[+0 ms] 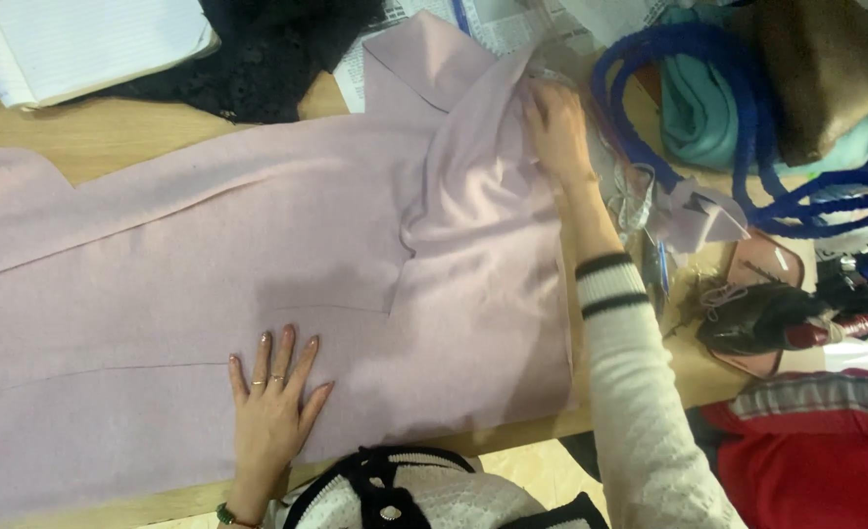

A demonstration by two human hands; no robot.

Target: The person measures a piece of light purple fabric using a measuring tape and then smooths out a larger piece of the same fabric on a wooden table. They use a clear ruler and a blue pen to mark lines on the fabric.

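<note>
The wooden table is crowded at its far side. There is an open notebook with lined pages, a piece of black lace, some newspaper, and at the right a thick blue cord in loops around a teal cloth and a brown felt piece. A small pink pouch with dark tools on it lies near the right edge. These things press close to the place where the right hand works.

The pink fabric covers most of the table, spread flat, with a second layer folded over it at the right. The left hand lies near the front edge of the fabric, the palm down, the fingers spread wide and straight; it presses on the fabric and holds nothing. The right hand is at the far right corner of the folded layer. Its fingers are bent on the edge of the fabric, but I cannot tell if they pinch it or only touch it.
</note>
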